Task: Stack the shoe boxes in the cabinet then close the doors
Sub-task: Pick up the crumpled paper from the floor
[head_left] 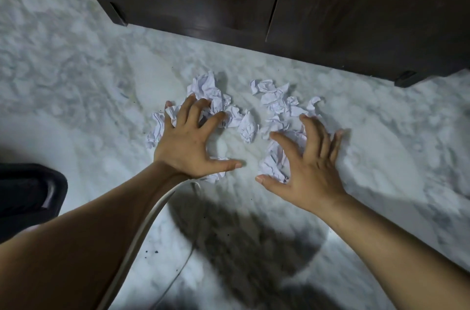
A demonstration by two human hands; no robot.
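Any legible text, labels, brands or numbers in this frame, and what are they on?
None can be read.
Crumpled paper near the left hand: small dark printed marks, too blurred to read.
Crumpled paper under the right hand: a dark printed speck, unreadable.
Cabinet doors: no label or sign visible.

No readable text anywhere. Crumpled paper balls (pixel 279 103) on the marble floor (pixel 76 75) show faint dark print marks near the left hand (pixel 188 142), too blurred to read.
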